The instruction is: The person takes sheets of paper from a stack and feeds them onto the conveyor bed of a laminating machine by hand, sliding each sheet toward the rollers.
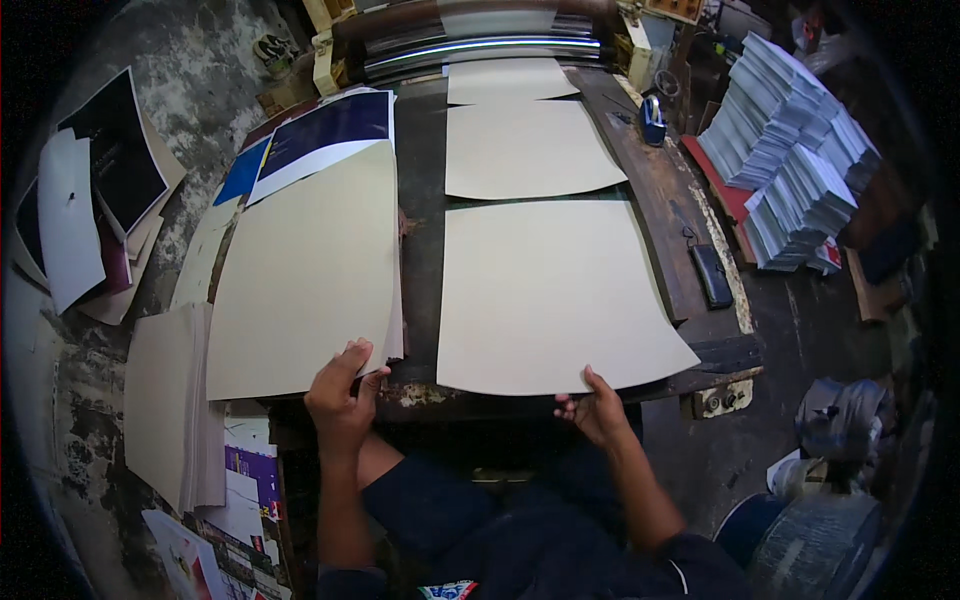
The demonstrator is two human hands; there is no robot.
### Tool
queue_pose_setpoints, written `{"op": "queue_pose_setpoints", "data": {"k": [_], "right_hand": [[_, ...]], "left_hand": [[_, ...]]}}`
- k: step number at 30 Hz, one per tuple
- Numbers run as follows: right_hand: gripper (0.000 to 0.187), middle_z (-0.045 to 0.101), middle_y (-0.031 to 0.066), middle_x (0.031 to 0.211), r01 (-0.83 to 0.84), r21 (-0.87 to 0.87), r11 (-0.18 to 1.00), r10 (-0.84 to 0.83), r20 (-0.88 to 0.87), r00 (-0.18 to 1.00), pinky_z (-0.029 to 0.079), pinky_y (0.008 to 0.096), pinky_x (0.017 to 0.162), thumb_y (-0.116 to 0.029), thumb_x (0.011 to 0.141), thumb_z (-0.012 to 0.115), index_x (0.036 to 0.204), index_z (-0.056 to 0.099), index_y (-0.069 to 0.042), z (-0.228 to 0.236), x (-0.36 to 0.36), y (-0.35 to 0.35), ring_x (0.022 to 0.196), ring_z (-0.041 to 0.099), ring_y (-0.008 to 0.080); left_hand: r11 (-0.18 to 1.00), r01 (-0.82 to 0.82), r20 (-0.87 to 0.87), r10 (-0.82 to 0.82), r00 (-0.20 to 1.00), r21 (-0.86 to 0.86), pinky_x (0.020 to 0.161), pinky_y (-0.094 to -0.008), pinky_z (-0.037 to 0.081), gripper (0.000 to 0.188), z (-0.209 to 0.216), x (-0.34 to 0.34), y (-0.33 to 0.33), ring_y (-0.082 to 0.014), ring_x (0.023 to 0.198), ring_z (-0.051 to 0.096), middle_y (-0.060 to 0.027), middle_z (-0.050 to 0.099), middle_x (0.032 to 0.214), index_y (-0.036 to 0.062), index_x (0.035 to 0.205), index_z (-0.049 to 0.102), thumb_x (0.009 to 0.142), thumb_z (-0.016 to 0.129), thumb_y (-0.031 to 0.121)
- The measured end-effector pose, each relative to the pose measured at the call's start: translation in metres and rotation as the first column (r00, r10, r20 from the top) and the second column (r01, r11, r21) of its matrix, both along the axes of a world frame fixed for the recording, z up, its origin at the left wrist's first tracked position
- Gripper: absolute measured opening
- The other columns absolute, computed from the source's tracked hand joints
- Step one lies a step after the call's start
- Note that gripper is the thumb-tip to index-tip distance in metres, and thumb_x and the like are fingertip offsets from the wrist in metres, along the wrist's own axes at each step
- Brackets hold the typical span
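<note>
A beige cardboard sheet (550, 290) lies on the dark machine table, its near edge slightly raised. My right hand (598, 410) grips that edge, thumb on top and fingers curled below. Two more beige sheets lie in line beyond it: a middle sheet (530, 150) and a far sheet (505, 80) that reaches the rollers. On the left a large cardboard sheet (300, 270) rests over a pile. At its near right corner my left hand (345, 390) is closed, fingers on the upper face and thumb by the edge.
Shiny metal rollers (480, 48) span the table's far end. Dark blue printed sheets (325, 130) lie behind the left pile. A cardboard stack (165, 410) leans at the left. On the right are a tape dispenser (652, 120), a black case (711, 275) and tall paper stacks (770, 110).
</note>
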State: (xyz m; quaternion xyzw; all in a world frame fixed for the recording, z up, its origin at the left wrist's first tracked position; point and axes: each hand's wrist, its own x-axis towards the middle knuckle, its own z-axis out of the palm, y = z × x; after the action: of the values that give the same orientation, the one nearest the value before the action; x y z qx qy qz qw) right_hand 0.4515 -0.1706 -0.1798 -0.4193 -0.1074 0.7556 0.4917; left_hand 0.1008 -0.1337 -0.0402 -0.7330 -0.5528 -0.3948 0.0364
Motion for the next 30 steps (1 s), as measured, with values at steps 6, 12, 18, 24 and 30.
{"op": "queue_pose_setpoints", "data": {"k": [6, 12, 18, 24, 30], "right_hand": [[0.048, 0.061, 0.0142, 0.085, 0.026, 0.015, 1.0, -0.025, -0.059, 0.998, 0.052, 0.0434, 0.076, -0.045, 0.098, 0.043, 0.121, 0.044, -0.002, 0.002, -0.002, 0.037, 0.065, 0.056, 0.0176], [0.046, 0.058, 0.0128, 0.087, 0.066, 0.017, 0.998, -0.065, -0.034, 0.997, 0.053, 0.0458, 0.08, -0.043, 0.099, 0.041, 0.116, 0.047, -0.001, 0.0, -0.005, 0.074, 0.07, 0.057, 0.0174], [0.046, 0.058, 0.0141, 0.09, 0.078, 0.073, 0.994, -0.071, -0.095, 0.993, 0.053, 0.0469, 0.082, -0.043, 0.1, 0.04, 0.118, 0.045, -0.001, -0.026, -0.003, 0.11, 0.073, 0.057, 0.0183], [0.044, 0.059, 0.0159, 0.095, 0.18, 0.027, 0.983, -0.178, -0.062, 0.982, 0.053, 0.0489, 0.083, -0.041, 0.1, 0.039, 0.122, 0.039, -0.003, -0.049, -0.011, 0.143, 0.075, 0.057, 0.0193], [0.054, 0.058, 0.0159, 0.11, 0.267, 0.005, 0.964, -0.266, -0.044, 0.963, 0.053, 0.0488, 0.084, -0.042, 0.099, 0.04, 0.137, 0.031, -0.004, -0.037, -0.025, 0.141, 0.085, 0.057, 0.0224]], "left_hand": [[0.874, 0.249, 0.377, -0.082, 0.922, -0.417, 0.101, -0.0343, 0.044, 0.034, 0.018, -0.028, 0.008, -0.0227, 0.113, 0.06, -0.0136, 0.067, 0.112, -0.0005, 0.108, 0.067, 0.076, 0.076, 0.004], [0.804, 0.333, 0.558, -0.002, 0.83, -0.493, 0.102, -0.0342, 0.042, 0.032, 0.014, -0.039, 0.013, -0.0217, 0.111, 0.061, -0.013, 0.069, 0.108, -0.0017, 0.105, 0.068, 0.075, 0.077, 0.004], [0.802, 0.22, 0.505, 0.115, 0.856, -0.555, 0.088, -0.0294, 0.046, 0.023, 0.011, -0.049, 0.012, -0.0126, 0.09, 0.061, -0.0042, 0.069, 0.091, -0.001, 0.098, 0.07, 0.093, 0.063, 0.021], [0.954, -0.004, 0.804, 0.255, 0.537, -0.3, 0.088, -0.0264, 0.043, 0.038, 0.004, -0.02, 0.018, -0.0119, 0.092, 0.056, -0.0053, 0.065, 0.092, -0.0064, 0.101, 0.065, 0.1, 0.05, 0.029], [0.977, -0.112, 0.714, 0.209, 0.669, -0.181, 0.095, -0.0326, 0.043, 0.039, 0.007, -0.009, 0.005, -0.0211, 0.094, 0.059, -0.0114, 0.065, 0.099, -0.0056, 0.096, 0.063, 0.1, 0.048, 0.031]]}}
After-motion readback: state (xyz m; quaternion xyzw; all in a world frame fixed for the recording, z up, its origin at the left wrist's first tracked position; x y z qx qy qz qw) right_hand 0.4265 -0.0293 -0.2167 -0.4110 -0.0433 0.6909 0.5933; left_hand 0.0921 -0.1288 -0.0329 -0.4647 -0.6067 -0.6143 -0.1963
